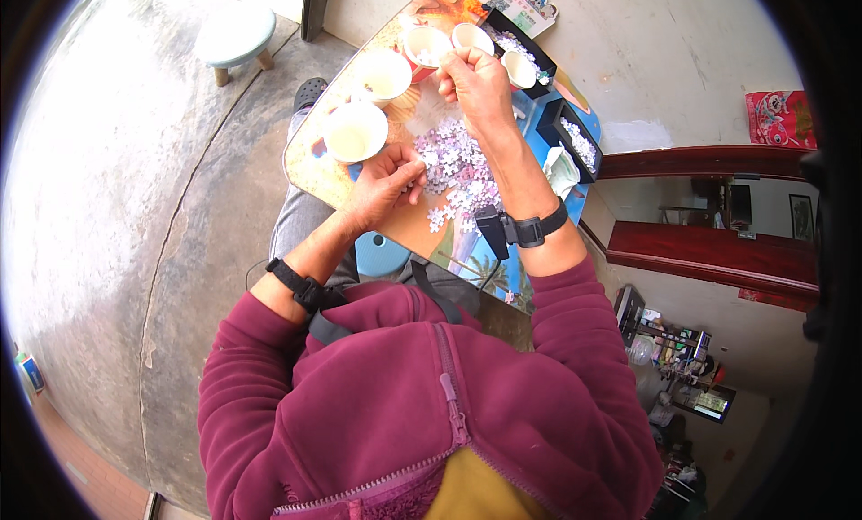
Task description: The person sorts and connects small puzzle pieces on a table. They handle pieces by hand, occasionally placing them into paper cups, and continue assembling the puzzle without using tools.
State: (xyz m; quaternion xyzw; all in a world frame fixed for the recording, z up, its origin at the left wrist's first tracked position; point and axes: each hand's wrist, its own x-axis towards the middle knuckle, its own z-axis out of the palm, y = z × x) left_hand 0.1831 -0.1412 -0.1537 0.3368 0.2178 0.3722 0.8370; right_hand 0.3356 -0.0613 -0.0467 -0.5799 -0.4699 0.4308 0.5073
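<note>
A heap of small pale purple and white jigsaw pieces (458, 165) lies on a colourful board (395, 219) across my lap. My left hand (384, 183) rests at the heap's left edge, fingers curled onto a few pieces. My right hand (478, 84) is raised over the far side of the heap, fingers pinched together near two paper cups (427, 44); whether it holds a piece I cannot tell. Both wrists wear black bands.
Two more white paper cups (356, 132) stand on the board's left side. Black trays with pieces (576, 141) sit at the right edge, a printed sheet (516, 4) at the far end. A small stool (235, 33) stands on the concrete floor to the left.
</note>
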